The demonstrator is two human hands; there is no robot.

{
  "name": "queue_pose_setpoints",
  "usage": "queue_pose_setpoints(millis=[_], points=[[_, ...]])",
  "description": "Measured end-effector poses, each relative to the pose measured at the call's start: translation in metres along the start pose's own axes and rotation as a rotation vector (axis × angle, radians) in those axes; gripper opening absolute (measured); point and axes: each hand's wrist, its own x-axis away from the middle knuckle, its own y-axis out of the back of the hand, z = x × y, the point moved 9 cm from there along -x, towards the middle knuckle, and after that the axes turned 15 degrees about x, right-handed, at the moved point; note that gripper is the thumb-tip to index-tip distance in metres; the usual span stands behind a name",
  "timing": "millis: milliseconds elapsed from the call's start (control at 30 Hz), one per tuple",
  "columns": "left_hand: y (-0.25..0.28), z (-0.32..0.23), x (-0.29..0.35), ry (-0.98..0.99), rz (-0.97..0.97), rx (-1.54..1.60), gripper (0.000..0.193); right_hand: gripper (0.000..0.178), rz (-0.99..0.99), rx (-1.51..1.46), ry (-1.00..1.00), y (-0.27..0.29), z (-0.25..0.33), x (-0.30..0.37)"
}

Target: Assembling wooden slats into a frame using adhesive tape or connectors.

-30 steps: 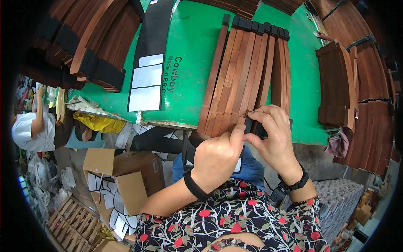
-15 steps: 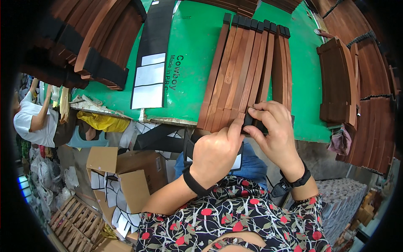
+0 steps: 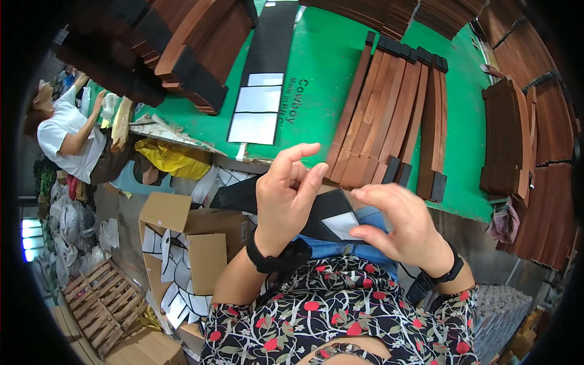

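My left hand (image 3: 286, 198) is raised in front of the bench edge, index finger and thumb apart, the other fingers curled, nothing visible in it. My right hand (image 3: 404, 225) is open, its fingers bent and apart from the thumb. Between and below the hands, a black strip with white backing (image 3: 340, 224) lies over my lap; the right thumb tip is at its edge, and I cannot tell whether they touch. Beyond the hands, a row of brown wooden slats (image 3: 374, 115) lies on the bench. Their far ends bear black pads (image 3: 398, 47); some near ends have black pads (image 3: 392, 167) too.
On the green bench top (image 3: 322, 73) lies a black sheet with white pieces (image 3: 255, 112). Wooden stacks (image 3: 207, 55) stand left, and others (image 3: 505, 134) right. An open cardboard box (image 3: 207, 258) with white-and-black scraps is at my left. Another person (image 3: 73, 131) is at the far left.
Both hands have left the slats' near ends and drawn apart, the left one rising with its finger and thumb separated. Black pads now show on near ends that were hidden. The view has shifted.
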Motion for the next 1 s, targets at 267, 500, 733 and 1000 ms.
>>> queue_pose_setpoints(millis=[267,500,733,1000], points=[[-0.003,0.003,0.027,0.339,0.287,0.325,0.03,0.026,-0.057,-0.195,-0.177,-0.008,-0.007,-0.012],[0.015,-0.008,0.043,0.245,0.204,0.275,0.061,0.043,-0.121,0.202,0.067,-0.007,0.033,-0.023],[0.014,-0.026,0.053,-0.005,0.228,0.085,0.055,0.037,0.039,-0.017,0.09,-0.027,0.034,-0.02],[0.01,-0.027,0.056,-0.012,0.19,0.048,0.02,0.025,-0.081,-0.007,0.085,-0.027,0.035,-0.012]])
